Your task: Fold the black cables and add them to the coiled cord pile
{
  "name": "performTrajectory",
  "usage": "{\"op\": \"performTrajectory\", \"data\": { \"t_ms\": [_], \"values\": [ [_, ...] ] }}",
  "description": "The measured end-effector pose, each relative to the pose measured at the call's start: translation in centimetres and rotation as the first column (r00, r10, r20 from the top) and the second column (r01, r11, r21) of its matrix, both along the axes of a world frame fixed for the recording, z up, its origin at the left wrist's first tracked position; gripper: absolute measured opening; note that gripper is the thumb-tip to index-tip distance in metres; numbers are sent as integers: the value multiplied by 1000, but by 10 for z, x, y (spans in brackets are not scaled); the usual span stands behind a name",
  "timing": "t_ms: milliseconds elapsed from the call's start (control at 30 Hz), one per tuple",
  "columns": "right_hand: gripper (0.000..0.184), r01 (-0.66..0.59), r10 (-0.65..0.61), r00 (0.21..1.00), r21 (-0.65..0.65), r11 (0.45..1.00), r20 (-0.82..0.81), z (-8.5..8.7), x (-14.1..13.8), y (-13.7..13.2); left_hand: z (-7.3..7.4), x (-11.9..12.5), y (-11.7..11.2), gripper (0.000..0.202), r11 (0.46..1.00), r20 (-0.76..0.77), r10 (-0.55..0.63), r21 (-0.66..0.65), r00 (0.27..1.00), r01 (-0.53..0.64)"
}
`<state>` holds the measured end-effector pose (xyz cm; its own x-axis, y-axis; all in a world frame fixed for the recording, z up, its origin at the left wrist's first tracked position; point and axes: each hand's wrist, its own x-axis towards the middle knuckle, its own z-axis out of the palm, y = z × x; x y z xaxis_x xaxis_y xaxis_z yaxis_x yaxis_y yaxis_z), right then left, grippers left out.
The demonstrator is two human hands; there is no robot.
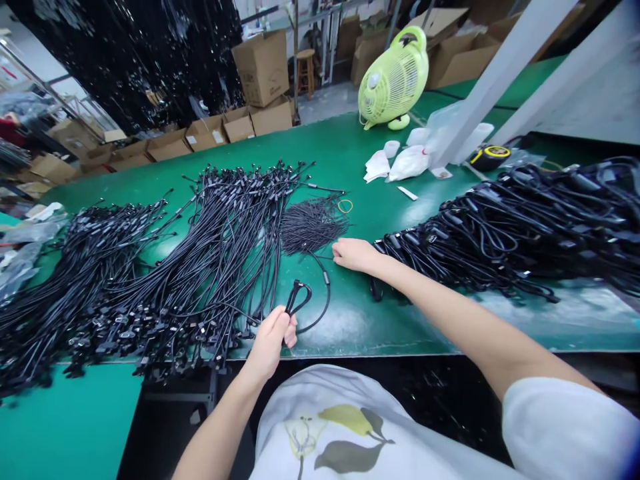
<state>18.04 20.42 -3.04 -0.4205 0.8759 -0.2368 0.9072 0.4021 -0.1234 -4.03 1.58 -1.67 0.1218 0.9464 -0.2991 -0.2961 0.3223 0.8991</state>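
Observation:
My left hand [273, 337] is closed around a black cable [327, 301] near the table's front edge. A folded loop of this cable sticks up above the fingers, and its free length curves right and up to a plug near the pile of thin black ties [311, 227]. My right hand [356, 255] is pinched at the lower right of that pile. From its fingertips a thin dark strand points left, which looks like one of the ties. To the left of my left hand lies a large spread of straight black cables [235, 227].
Bundled black cables [500, 227] are heaped on the right, and another cable batch [100, 247] lies far left. A rubber band [345, 206], white packets [407, 163], a tape measure [490, 157] and a green fan [395, 83] stand farther back. Cardboard boxes [207, 133] line the far edge.

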Motion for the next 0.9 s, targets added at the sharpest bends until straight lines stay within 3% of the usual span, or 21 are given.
{"op": "performTrajectory", "data": {
  "t_ms": [200, 267, 300, 333, 400, 467, 533, 567, 633, 700, 733, 767, 800, 900],
  "values": [
    [27, 58, -65, 997, 165, 984, 37, 18, 7, -26, 0, 3, -2, 42, 998, 120, 66, -22, 991, -64],
    [24, 102, -80, 990, 195, 976, -117, 22, 8, -40, 3, 7, 0, 43, 997, 147, 76, -34, 986, -72],
    [20, 123, -76, 960, 165, 979, -269, 22, 6, -48, 5, 11, 0, 43, 997, 157, 78, -40, 985, -73],
    [17, 133, -78, 889, 92, 987, -452, 22, 2, -58, 7, 14, 1, 44, 997, 166, 76, -46, 983, -69],
    [15, 84, -154, 634, -130, 988, -758, 19, -12, -80, 9, 22, 3, 44, 997, 184, 70, -42, 980, -63],
    [20, -40, -289, 406, -333, 942, -867, 15, -30, -103, 9, 28, 5, 48, 998, 199, 66, -28, 978, -62],
    [22, -142, -365, 310, -422, 895, -878, 10, -45, -123, 5, 30, 6, 56, 998, 196, 61, -10, 979, -60],
    [21, -165, -367, 309, -430, 888, -877, 9, -51, -130, 3, 30, 6, 57, 998, 178, 61, 6, 982, -64],
    [19, -151, -264, 396, -346, 926, -880, 8, -56, -139, -4, 26, 7, 53, 994, 97, 74, 69, 993, -81],
    [19, -109, -5, 580, -84, 991, -815, 11, -56, -142, -9, 21, 6, 46, 983, -37, 105, 156, 994, -98],
    [22, -116, 151, 673, 99, 988, -724, 13, -54, -142, -10, 18, 6, 44, 975, -112, 126, 196, 986, -103],
    [24, -155, 303, 741, 287, 945, -599, 16, -53, -142, -10, 15, 6, 42, 967, -183, 148, 233, 972, -103],
    [27, -230, 443, 772, 450, 863, -456, 19, -52, -141, -10, 13, 6, 40, 958, -251, 164, 270, 954, -93],
    [31, -489, 726, 686, 710, 507, -46, 28, -52, -135, -6, 8, 7, 36, 921, -401, 188, 390, 897, -18]
  ]
}}
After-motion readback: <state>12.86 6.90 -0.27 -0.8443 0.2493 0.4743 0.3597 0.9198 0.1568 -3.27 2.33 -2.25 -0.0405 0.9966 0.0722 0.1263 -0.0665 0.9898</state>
